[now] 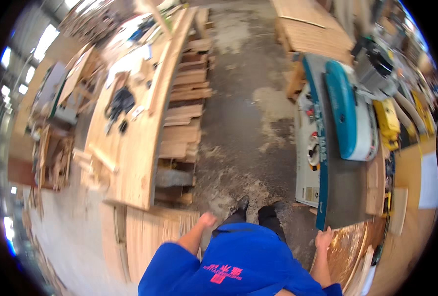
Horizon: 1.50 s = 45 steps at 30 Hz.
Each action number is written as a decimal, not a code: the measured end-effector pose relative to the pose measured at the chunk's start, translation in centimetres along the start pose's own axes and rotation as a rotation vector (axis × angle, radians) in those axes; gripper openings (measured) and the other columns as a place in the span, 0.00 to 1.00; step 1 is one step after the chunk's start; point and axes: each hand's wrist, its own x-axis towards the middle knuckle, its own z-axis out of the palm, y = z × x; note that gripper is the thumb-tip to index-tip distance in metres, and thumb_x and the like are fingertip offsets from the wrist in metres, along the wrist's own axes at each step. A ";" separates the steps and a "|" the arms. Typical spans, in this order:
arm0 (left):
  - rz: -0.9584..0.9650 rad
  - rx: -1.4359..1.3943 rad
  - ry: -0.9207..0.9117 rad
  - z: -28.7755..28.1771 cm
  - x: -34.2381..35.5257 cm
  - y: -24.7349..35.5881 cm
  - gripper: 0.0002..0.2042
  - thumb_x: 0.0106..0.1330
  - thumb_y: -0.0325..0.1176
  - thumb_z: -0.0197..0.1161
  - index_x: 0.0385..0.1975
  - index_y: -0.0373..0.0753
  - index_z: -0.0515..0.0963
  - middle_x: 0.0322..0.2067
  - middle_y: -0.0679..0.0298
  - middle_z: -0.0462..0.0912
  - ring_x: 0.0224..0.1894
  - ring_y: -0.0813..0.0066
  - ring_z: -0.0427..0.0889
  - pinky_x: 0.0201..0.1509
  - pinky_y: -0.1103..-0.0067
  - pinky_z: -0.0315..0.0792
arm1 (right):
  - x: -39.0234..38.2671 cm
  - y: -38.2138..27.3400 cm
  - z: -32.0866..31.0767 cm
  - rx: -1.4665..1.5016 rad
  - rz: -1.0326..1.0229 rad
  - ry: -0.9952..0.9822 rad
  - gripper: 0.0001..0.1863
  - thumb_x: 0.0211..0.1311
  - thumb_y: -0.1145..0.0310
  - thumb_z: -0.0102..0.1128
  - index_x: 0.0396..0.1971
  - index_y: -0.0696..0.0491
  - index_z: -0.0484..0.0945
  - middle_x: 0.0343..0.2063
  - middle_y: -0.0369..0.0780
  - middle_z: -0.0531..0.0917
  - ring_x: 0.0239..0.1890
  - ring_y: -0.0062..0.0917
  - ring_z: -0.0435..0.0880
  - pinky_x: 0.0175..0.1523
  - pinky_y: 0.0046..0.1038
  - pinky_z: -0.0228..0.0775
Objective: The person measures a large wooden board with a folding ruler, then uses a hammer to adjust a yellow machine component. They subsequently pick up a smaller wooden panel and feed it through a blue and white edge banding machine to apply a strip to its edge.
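Note:
My left hand (208,220) hangs beside my left leg with its fingers curled in a loose fist, and nothing shows in it. It is nearest to a stack of pale wooden boards (155,237). My right hand (324,239) is also curled, low at my right side. It lies by the near corner of the blue-edged machine table (347,197) and the worn brown board (347,246); whether it touches either I cannot tell. Over that machine table sits a teal and white rounded housing (341,111).
To the left runs a long wooden workbench (135,172) with a dark cloth-like bundle (122,100) on it. Stacked planks (184,121) lie beneath its edge. A concrete floor aisle (238,123) leads ahead. A grey motor (375,64) and a wooden table (317,34) stand at the right.

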 end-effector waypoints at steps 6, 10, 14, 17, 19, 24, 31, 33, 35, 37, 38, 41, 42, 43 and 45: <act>-0.366 -0.349 -0.103 2.4 -5.0 -4.1 0.17 0.62 0.45 0.49 0.33 0.43 0.83 0.37 0.54 0.84 0.43 0.52 0.82 0.49 0.63 0.75 | -0.9 -4.6 -0.5 0.087 0.179 -0.103 0.40 0.59 0.66 0.57 0.68 0.64 0.52 0.63 0.62 0.63 0.66 0.47 0.65 0.68 0.37 0.58; -0.508 -0.697 0.067 4.4 -3.2 -6.8 0.18 0.61 0.45 0.50 0.31 0.40 0.83 0.34 0.54 0.85 0.38 0.53 0.83 0.44 0.64 0.75 | 0.4 -6.0 -0.7 -0.028 0.290 -0.101 0.38 0.60 0.64 0.53 0.67 0.63 0.53 0.61 0.62 0.66 0.63 0.49 0.68 0.66 0.39 0.61; -0.684 -1.053 0.263 4.2 -1.3 -3.3 0.17 0.60 0.44 0.50 0.27 0.39 0.83 0.28 0.53 0.85 0.34 0.53 0.83 0.40 0.65 0.74 | 0.8 -8.1 -2.0 -0.069 0.346 -0.135 0.36 0.59 0.62 0.49 0.65 0.64 0.56 0.55 0.63 0.72 0.58 0.53 0.73 0.63 0.43 0.65; -0.229 -0.432 0.108 -1.4 -0.9 -0.4 0.17 0.59 0.46 0.54 0.24 0.38 0.83 0.29 0.52 0.84 0.36 0.53 0.82 0.43 0.63 0.74 | 0.7 -7.7 -1.6 -0.122 0.203 -0.167 0.32 0.59 0.62 0.51 0.61 0.63 0.60 0.53 0.63 0.72 0.55 0.55 0.74 0.60 0.46 0.67; -0.209 -0.414 0.256 -1.9 -0.4 1.5 0.18 0.60 0.45 0.52 0.25 0.38 0.82 0.32 0.49 0.83 0.37 0.50 0.81 0.45 0.61 0.73 | 1.0 -5.6 0.2 -0.175 0.065 -0.149 0.31 0.58 0.61 0.55 0.56 0.67 0.63 0.47 0.65 0.75 0.52 0.55 0.76 0.58 0.46 0.68; -0.491 -0.910 0.452 -12.6 -0.7 9.2 0.15 0.60 0.42 0.56 0.23 0.35 0.80 0.28 0.49 0.83 0.36 0.51 0.81 0.42 0.61 0.73 | 3.1 -4.0 1.1 -0.172 -0.028 -0.275 0.20 0.59 0.64 0.57 0.43 0.66 0.72 0.37 0.62 0.79 0.44 0.55 0.79 0.48 0.47 0.70; -0.868 -1.218 0.741 -4.3 -4.4 17.1 0.15 0.58 0.39 0.59 0.18 0.33 0.78 0.23 0.50 0.82 0.32 0.53 0.82 0.40 0.63 0.74 | 12.2 -0.5 1.7 0.110 0.152 -0.687 0.05 0.63 0.73 0.53 0.31 0.59 0.74 0.17 0.38 0.67 0.14 0.27 0.64 0.18 0.36 0.52; -0.872 -1.221 0.538 -0.6 -7.2 18.4 0.16 0.59 0.41 0.58 0.19 0.33 0.78 0.25 0.50 0.83 0.33 0.53 0.82 0.40 0.64 0.74 | 8.2 -5.0 -1.4 0.082 0.184 -0.742 0.08 0.64 0.72 0.53 0.39 0.60 0.75 0.21 0.40 0.71 0.16 0.29 0.68 0.18 0.37 0.56; -0.977 -1.231 0.503 5.1 -11.4 21.0 0.16 0.58 0.42 0.57 0.21 0.33 0.79 0.27 0.48 0.83 0.36 0.52 0.82 0.42 0.63 0.74 | 7.3 -7.0 -2.1 -0.007 0.175 -0.760 0.13 0.66 0.69 0.53 0.47 0.59 0.74 0.27 0.43 0.75 0.20 0.33 0.73 0.21 0.37 0.62; -1.123 -1.229 0.446 10.3 -15.3 23.4 0.17 0.58 0.44 0.56 0.25 0.34 0.81 0.32 0.46 0.83 0.40 0.51 0.82 0.46 0.62 0.74 | 7.6 -7.1 -1.9 -0.054 0.177 -0.735 0.17 0.67 0.67 0.53 0.52 0.58 0.73 0.35 0.45 0.77 0.27 0.38 0.76 0.26 0.40 0.67; -1.169 -1.224 0.323 12.0 -17.4 24.0 0.18 0.58 0.44 0.55 0.26 0.34 0.82 0.35 0.45 0.83 0.43 0.50 0.82 0.49 0.62 0.74 | 7.8 -7.0 -1.7 -0.050 0.189 -0.720 0.18 0.67 0.66 0.53 0.54 0.57 0.72 0.40 0.46 0.77 0.32 0.40 0.77 0.29 0.43 0.70; -1.344 -1.146 0.270 20.7 -21.4 24.8 0.18 0.57 0.44 0.56 0.32 0.32 0.83 0.41 0.44 0.82 0.48 0.50 0.80 0.55 0.63 0.73 | 9.2 -5.7 -0.8 -0.005 0.216 -0.717 0.20 0.66 0.62 0.56 0.54 0.57 0.72 0.49 0.49 0.73 0.42 0.44 0.76 0.40 0.53 0.71; -1.392 -1.174 0.289 21.9 -22.7 24.4 0.19 0.57 0.43 0.57 0.35 0.32 0.82 0.42 0.44 0.82 0.49 0.49 0.80 0.56 0.63 0.73 | 9.9 -5.1 -0.6 0.037 0.234 -0.726 0.21 0.66 0.62 0.56 0.54 0.57 0.72 0.49 0.48 0.73 0.42 0.44 0.76 0.40 0.53 0.71; -1.446 -1.202 0.308 22.9 -23.7 24.1 0.19 0.57 0.42 0.57 0.37 0.31 0.81 0.43 0.43 0.81 0.50 0.49 0.80 0.57 0.63 0.72 | 9.8 -4.8 -0.4 0.078 0.249 -0.739 0.21 0.65 0.62 0.57 0.54 0.57 0.72 0.49 0.48 0.73 0.41 0.45 0.76 0.40 0.54 0.71; -1.555 -1.215 0.349 23.8 -25.6 22.5 0.21 0.57 0.41 0.59 0.46 0.32 0.78 0.49 0.43 0.78 0.53 0.48 0.77 0.59 0.63 0.71 | 8.4 -4.8 0.1 0.048 0.236 -0.643 0.22 0.63 0.61 0.58 0.52 0.58 0.72 0.47 0.47 0.75 0.41 0.44 0.76 0.40 0.52 0.71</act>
